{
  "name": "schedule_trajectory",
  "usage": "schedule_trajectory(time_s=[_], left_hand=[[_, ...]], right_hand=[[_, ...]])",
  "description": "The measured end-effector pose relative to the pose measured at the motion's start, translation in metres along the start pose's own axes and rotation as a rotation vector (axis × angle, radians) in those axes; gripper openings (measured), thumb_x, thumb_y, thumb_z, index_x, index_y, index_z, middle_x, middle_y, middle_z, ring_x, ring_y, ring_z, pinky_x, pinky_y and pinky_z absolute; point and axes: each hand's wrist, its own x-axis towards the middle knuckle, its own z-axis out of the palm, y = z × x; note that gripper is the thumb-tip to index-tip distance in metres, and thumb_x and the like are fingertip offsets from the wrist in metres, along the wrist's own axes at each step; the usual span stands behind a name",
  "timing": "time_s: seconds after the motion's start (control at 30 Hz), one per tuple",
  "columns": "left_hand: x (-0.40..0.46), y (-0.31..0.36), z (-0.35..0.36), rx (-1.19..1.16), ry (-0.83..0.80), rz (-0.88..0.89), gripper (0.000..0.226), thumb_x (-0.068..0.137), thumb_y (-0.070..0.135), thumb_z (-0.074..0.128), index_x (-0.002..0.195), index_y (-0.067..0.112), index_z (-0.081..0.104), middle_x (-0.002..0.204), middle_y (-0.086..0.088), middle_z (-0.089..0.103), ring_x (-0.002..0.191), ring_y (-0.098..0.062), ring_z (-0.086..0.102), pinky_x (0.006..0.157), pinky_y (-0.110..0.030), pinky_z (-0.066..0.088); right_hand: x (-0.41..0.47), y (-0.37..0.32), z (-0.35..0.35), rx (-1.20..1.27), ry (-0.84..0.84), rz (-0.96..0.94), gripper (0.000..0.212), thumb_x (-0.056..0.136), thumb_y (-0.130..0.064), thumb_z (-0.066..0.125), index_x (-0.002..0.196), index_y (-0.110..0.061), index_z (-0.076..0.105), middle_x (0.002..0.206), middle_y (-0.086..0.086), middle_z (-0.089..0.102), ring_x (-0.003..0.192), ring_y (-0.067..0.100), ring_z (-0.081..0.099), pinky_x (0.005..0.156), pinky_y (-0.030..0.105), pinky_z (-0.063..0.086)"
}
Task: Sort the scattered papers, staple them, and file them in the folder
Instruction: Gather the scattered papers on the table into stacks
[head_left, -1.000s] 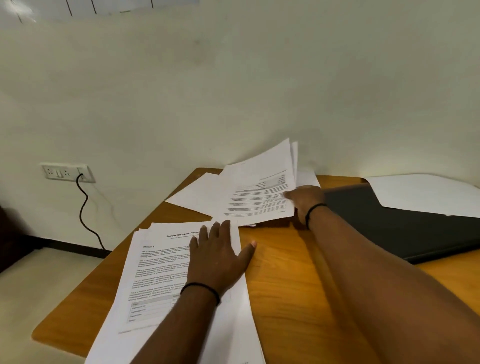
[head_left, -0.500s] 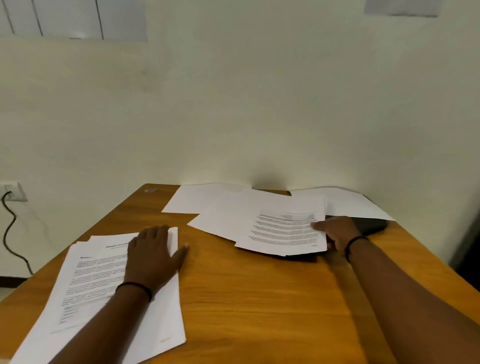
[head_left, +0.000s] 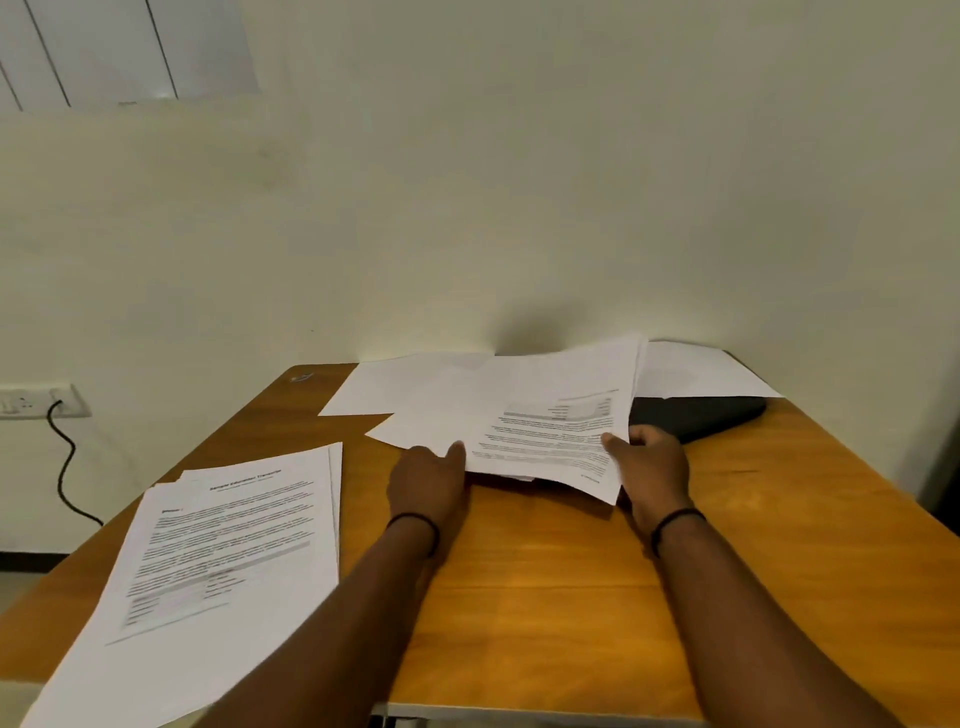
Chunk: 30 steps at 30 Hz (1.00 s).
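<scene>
Stack (head_left: 228, 545) left of folder (head_left: 696, 415)

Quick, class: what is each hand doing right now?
Left hand: touches the printed sheet; grip cannot be told.
Right hand: grips the printed sheet.

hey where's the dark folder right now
In the head view the dark folder lies at the table's far right, partly under a white sheet, just beyond the right hand.

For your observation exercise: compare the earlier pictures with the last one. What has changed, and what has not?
The left hand left the near stack of printed pages and crossed to the loose sheets, now touching their left edge. The right hand still holds their right edge, now lifted. The near stack and the dark folder have not moved.
</scene>
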Motion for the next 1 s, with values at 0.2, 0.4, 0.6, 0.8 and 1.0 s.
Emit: schedule_trajectory(time_s=[0.2, 0.4, 0.6, 0.8, 1.0], left_hand=[[0.014, 0.020, 0.004, -1.026, -0.199, -0.400, 0.029, 0.103, 0.023, 0.051, 0.129, 0.011, 0.052, 0.119, -0.012, 0.064, 0.103, -0.032, 0.063, 0.080, -0.047, 0.055], [0.018, 0.002, 0.011, -1.003, 0.022, -0.326, 0.029, 0.102, 0.016, 0.053, 0.128, 0.004, 0.052, 0.127, -0.012, 0.060, 0.093, -0.022, 0.061, 0.070, -0.031, 0.052], [0.018, -0.008, 0.008, -1.117, 0.008, -0.289, 0.036, 0.100, 0.017, 0.057, 0.133, 0.005, 0.053, 0.127, -0.013, 0.062, 0.102, -0.026, 0.064, 0.075, -0.033, 0.054], [0.018, -0.013, 0.006, -1.142, -0.163, -0.204, 0.026, 0.097, 0.003, 0.055, 0.124, 0.006, 0.058, 0.121, -0.018, 0.064, 0.108, -0.035, 0.062, 0.088, -0.046, 0.054], [0.024, -0.017, -0.006, -1.042, -0.254, -0.175, 0.018, 0.096, 0.005, 0.058, 0.113, 0.005, 0.064, 0.110, -0.017, 0.068, 0.104, -0.037, 0.063, 0.099, -0.052, 0.049]], right_hand=[[0.008, -0.003, -0.016, 0.246, -0.050, 0.101, 0.005, 0.094, -0.014, 0.066, 0.099, -0.016, 0.066, 0.095, 0.003, 0.072, 0.085, 0.023, 0.072, 0.066, 0.036, 0.061], [0.004, 0.000, -0.019, -0.134, -0.040, -0.078, 0.008, 0.094, -0.018, 0.066, 0.087, -0.020, 0.067, 0.090, -0.003, 0.070, 0.074, 0.013, 0.068, 0.056, 0.026, 0.056], [0.008, 0.001, -0.029, -0.008, 0.162, -0.079, 0.008, 0.096, -0.018, 0.063, 0.090, -0.021, 0.068, 0.094, 0.001, 0.072, 0.077, 0.017, 0.069, 0.060, 0.033, 0.059], [0.003, -0.004, -0.027, 0.262, 0.111, 0.005, 0.010, 0.098, -0.017, 0.061, 0.092, -0.022, 0.068, 0.097, 0.005, 0.073, 0.086, 0.024, 0.071, 0.069, 0.038, 0.060], [0.002, -0.015, -0.033, 0.263, -0.195, 0.128, 0.013, 0.097, -0.014, 0.060, 0.106, -0.017, 0.069, 0.098, 0.008, 0.076, 0.089, 0.030, 0.073, 0.068, 0.038, 0.060]])
